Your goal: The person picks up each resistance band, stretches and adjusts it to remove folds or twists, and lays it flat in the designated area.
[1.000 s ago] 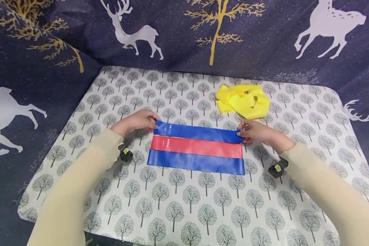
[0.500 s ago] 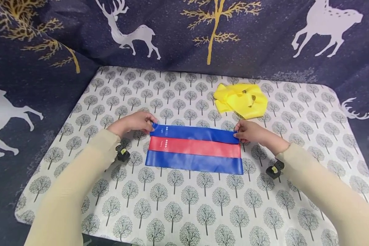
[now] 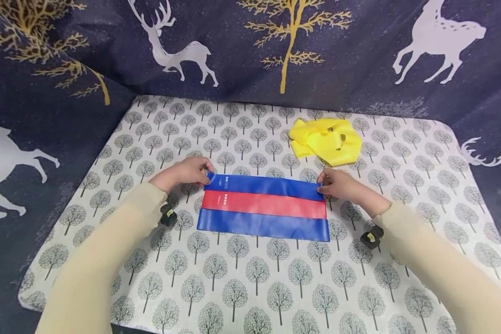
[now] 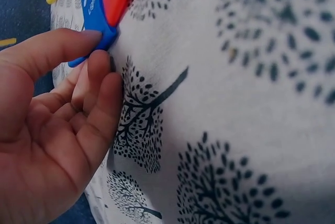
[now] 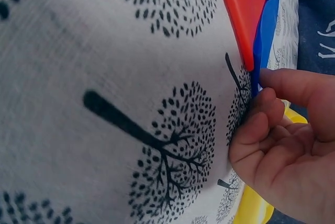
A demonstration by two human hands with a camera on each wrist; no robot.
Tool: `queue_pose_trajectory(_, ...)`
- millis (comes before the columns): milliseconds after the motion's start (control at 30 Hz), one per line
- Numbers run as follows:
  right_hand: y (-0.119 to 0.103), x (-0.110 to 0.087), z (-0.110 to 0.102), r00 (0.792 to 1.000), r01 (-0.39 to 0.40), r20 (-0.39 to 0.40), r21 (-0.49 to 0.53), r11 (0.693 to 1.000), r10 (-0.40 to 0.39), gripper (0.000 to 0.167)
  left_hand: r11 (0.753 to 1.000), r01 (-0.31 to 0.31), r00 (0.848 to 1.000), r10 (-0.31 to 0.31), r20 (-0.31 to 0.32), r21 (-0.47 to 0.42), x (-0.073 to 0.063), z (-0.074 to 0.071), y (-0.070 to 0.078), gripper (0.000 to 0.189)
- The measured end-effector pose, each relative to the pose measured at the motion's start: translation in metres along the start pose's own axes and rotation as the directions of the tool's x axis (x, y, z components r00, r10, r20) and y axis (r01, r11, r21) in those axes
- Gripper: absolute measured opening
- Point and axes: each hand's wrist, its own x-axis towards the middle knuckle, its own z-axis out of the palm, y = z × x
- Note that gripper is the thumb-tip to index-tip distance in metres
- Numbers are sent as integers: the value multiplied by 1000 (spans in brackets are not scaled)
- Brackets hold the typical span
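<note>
My left hand (image 3: 192, 170) pinches the left end of a blue resistance band (image 3: 267, 185) printed "Light". The opposite end is pinched between the thumb and fingers of my right hand (image 3: 340, 185). Just below it lies a red resistance band (image 3: 263, 204) printed "Heavy", and then a second blue band (image 3: 263, 225) nearest me. All three are flat, side by side, with their edges meeting or slightly overlapping. In the left wrist view, thumb and forefinger grip the blue band's corner (image 4: 106, 34). The right wrist view has the right hand (image 5: 293, 145) at the stack's edge.
A crumpled yellow band (image 3: 325, 141) lies farther back on the right. Beneath everything is a white tablecloth (image 3: 242, 260) printed with trees. A dark blue curtain (image 3: 242, 51) with deer and trees rises behind the table.
The held blue band has come slightly nearer the red band, and its left end lies flatter. Both hands still hold its ends. The head view has shifted a little.
</note>
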Motion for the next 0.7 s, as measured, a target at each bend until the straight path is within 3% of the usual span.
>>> queue_pose_trajectory(267, 1, -4, 5, 1000, 10, -16, 39, 999, -9, 23, 996, 10, 1000, -8, -23, 87, -3, 3, 0, 37)
queue_pose_trajectory(467, 1, -4, 5, 1000, -1, -4, 159, 987, 1, 26, 994, 1, 999, -6, 41, 106, -6, -3, 5, 34)
queue_pose_trajectory(567, 4, -2, -2, 1000, -19, -16, 200, 980, 22, 26, 991, -5, 997, -5, 71, 136, -6, -9, 12, 33)
queue_pose_trajectory(700, 3, 4, -23, 996, -30, -77, 239, 971, 49, 31, 978, -13, 1000, 10, 19, 209, -2, -21, 24, 30)
